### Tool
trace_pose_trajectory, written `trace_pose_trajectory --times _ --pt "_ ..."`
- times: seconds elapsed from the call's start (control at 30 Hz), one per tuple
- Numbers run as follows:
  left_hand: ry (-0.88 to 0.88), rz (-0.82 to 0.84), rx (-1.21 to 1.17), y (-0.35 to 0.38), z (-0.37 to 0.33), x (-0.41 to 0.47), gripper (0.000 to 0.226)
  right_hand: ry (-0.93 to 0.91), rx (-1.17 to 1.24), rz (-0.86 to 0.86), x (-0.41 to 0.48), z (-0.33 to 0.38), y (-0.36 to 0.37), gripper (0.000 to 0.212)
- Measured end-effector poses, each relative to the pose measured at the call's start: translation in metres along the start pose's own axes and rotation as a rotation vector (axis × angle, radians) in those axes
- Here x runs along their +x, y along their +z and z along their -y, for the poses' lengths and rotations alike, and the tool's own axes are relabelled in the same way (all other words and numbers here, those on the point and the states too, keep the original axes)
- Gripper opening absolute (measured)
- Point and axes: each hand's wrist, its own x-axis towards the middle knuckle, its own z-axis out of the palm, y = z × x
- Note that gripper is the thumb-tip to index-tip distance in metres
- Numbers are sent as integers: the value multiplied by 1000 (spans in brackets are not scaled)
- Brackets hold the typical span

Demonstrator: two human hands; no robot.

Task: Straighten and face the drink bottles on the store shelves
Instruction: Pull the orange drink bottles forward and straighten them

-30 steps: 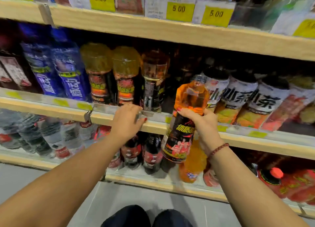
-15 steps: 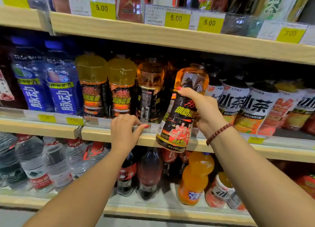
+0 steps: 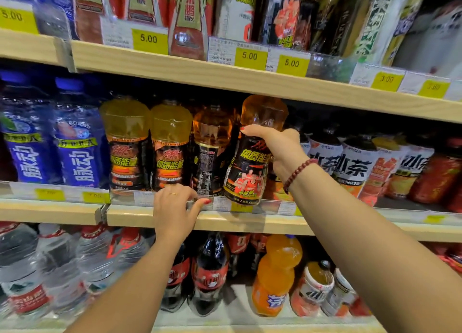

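My right hand [image 3: 277, 147] grips an orange energy drink bottle with a black label [image 3: 247, 175], held tilted at the front edge of the middle shelf [image 3: 225, 220], its label facing me. My left hand [image 3: 175, 207] rests on that shelf's front rail, fingers curled over the price strip. Left of the held bottle stand three similar bottles: two yellow ones [image 3: 127, 142] facing front and an orange one [image 3: 212, 147] turned with its barcode side out.
Blue drink bottles [image 3: 75, 137] stand at the left, white-labelled tea bottles [image 3: 355, 162] at the right. The upper shelf [image 3: 200, 72] carries yellow price tags and more bottles. Below are water bottles [image 3: 45, 262], colas [image 3: 210, 270] and an orange soda [image 3: 275, 275].
My right hand has lifted the orange bottle from below the middle shelf up to its front edge. The view has risen and closed in. My left hand stays on the shelf rail.
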Motion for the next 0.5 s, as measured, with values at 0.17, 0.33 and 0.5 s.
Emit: trace_pose_trajectory --times 0.17,0.33,0.5 --pt "29 -27 0 2 1 -1 22 -45 -67 -78 19 -10 12 58" --pt "54 -52 12 2 2 -1 23 -53 -126 -118 30 -26 24 48" --pt "82 -69 21 3 3 -2 23 -67 -205 -137 32 -51 24 43"
